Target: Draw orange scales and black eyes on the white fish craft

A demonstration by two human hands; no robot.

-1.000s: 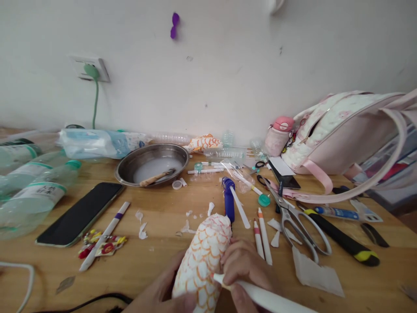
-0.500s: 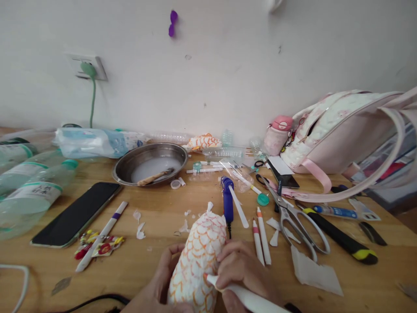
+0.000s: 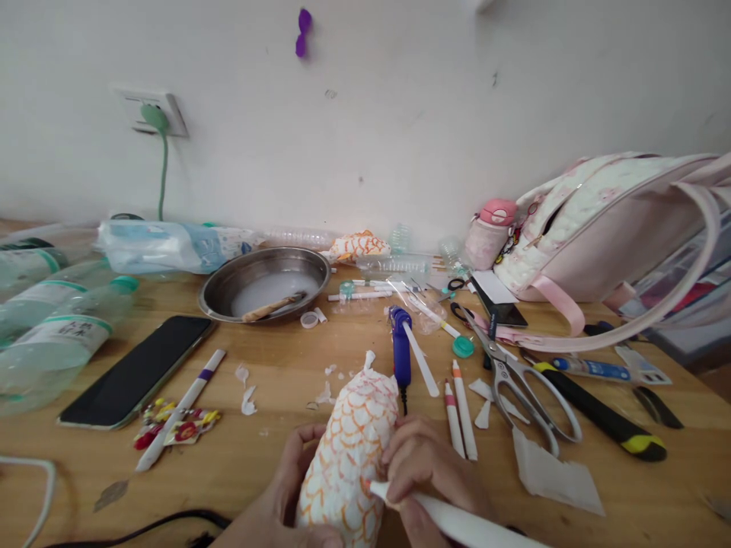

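The left grip (image 3: pixel 285 496) clamps the scale-patterned body (image 3: pixel 347 453), which sits between both hands; it is probably light and easily dented, best cradled broadly. The right grip (image 3: pixel 437 476) pinches a white marker (image 3: pixel 460 524), tip at the body's surface.

Head-worn view, facing forward and down, near tabletop (image 3: pixel 348 335)

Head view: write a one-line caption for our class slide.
Left hand holds an orange-scaled white form while the right hand holds a white marker to its surface.
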